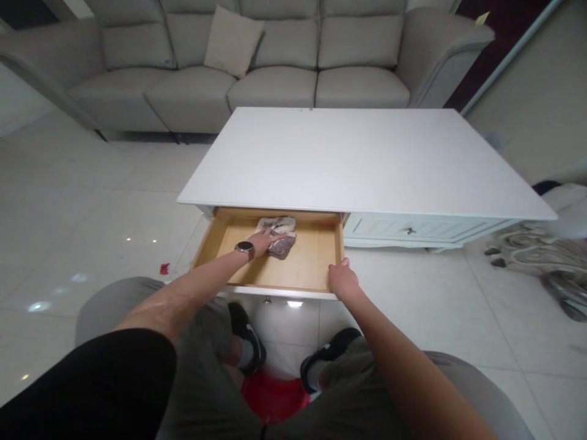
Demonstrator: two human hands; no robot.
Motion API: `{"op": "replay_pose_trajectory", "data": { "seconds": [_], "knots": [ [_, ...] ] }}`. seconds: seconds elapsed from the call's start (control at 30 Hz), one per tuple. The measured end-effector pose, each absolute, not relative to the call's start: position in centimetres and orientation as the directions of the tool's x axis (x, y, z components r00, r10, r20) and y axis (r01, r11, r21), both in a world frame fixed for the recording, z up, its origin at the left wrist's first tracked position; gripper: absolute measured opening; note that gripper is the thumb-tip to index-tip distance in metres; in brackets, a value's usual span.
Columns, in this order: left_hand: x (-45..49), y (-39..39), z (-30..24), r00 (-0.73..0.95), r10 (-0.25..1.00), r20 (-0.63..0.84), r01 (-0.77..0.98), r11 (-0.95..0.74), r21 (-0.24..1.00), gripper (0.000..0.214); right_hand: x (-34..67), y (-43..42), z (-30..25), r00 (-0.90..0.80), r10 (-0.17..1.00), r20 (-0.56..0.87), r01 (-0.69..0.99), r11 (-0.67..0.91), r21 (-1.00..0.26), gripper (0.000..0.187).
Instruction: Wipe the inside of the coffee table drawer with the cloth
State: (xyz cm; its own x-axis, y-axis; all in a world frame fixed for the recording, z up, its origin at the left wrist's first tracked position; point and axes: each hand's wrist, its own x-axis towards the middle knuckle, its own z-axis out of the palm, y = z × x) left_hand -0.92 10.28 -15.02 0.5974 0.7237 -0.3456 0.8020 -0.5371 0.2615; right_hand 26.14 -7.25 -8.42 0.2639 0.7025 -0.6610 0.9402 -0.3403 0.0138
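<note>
Sofa (279,91): well beyond both hands, across the far side of the counter. Counter (348,159): white top, ahead of the hands and higher than the drawer floor. Drawer (312,250): pulled out toward the person; pale wood interior lies between and around the hands. A second drawer front (383,227), closed, sits ahead and to the right of the right hand.

Right hand (343,279): closed over the drawer's near right corner; force of grip cannot be told. Left hand (264,241): inside the drawer, palm down, fingers extended over the cloth rather than wrapped around it. Cloth (282,246): white and mottled brown, bunched on the drawer floor under the left hand, spilling out beyond its fingers and to their right. Knob (268,300): on the drawer front, nearer the person than the left hand.

Step in hand, by judgement: wiping the drawer floor, right hand steadying. Next move, as judged, calls for level pressure from the left palm, the cloth kept between skin and wood, and the right hand holding the corner against sideways pull.
</note>
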Motion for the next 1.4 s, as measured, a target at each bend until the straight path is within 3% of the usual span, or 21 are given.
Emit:
{"op": "replay_pose_trajectory", "data": {
  "seconds": [0.2,0.43,0.63,0.83,0.93,1.03,1.2,1.3,1.4],
  "knots": [
    [-10.2,12.1,-14.1,0.311,0.813,-0.492,0.91,-0.404,-0.092,0.102,26.3,-7.5,-8.6,0.238,0.73,-0.641,0.951,-0.308,0.003,0.046],
    [-6.4,11.1,-14.5,0.268,0.845,-0.462,0.922,-0.364,-0.131,0.102,26.3,-7.7,-8.5,0.234,0.743,-0.627,0.956,-0.294,0.008,0.047],
    [3.1,8.8,-14.9,0.378,0.817,-0.435,0.9,-0.434,-0.033,0.105,26.1,-7.4,-8.8,0.272,0.726,-0.631,0.947,-0.318,0.042,0.048],
    [15.4,6.4,-16.5,0.616,0.674,-0.408,0.781,-0.59,0.204,0.107,26.3,-7.4,-9.1,0.257,0.734,-0.629,0.953,-0.3,0.04,0.047],
    [19.1,5.9,-17.3,0.625,0.686,-0.373,0.78,-0.574,0.25,0.108,26.4,-7.3,-8.8,0.257,0.737,-0.625,0.952,-0.306,0.03,0.046],
    [19.4,5.8,-17.6,0.607,0.679,-0.412,0.792,-0.554,0.256,0.118,26.9,-6.9,-8.1,0.211,0.72,-0.661,0.957,-0.289,-0.009,0.047],
    [17.0,3.2,-17.0,0.643,0.546,-0.536,0.744,-0.612,0.269,0.124,28.4,-6.1,-6.5,0.072,0.682,-0.728,0.961,-0.243,-0.132,0.052],
    [16.5,0.0,-16.8,0.611,0.526,-0.592,0.759,-0.602,0.248,0.111,28.8,-6.1,-6.1,0.053,0.694,-0.718,0.965,-0.221,-0.143,0.055],
    [16.6,-1.8,-16.6,0.583,0.49,-0.648,0.784,-0.55,0.29,0.094,28.8,-6.1,-6.3,0.062,0.704,-0.707,0.972,-0.204,-0.119,0.044]
  ]
}}
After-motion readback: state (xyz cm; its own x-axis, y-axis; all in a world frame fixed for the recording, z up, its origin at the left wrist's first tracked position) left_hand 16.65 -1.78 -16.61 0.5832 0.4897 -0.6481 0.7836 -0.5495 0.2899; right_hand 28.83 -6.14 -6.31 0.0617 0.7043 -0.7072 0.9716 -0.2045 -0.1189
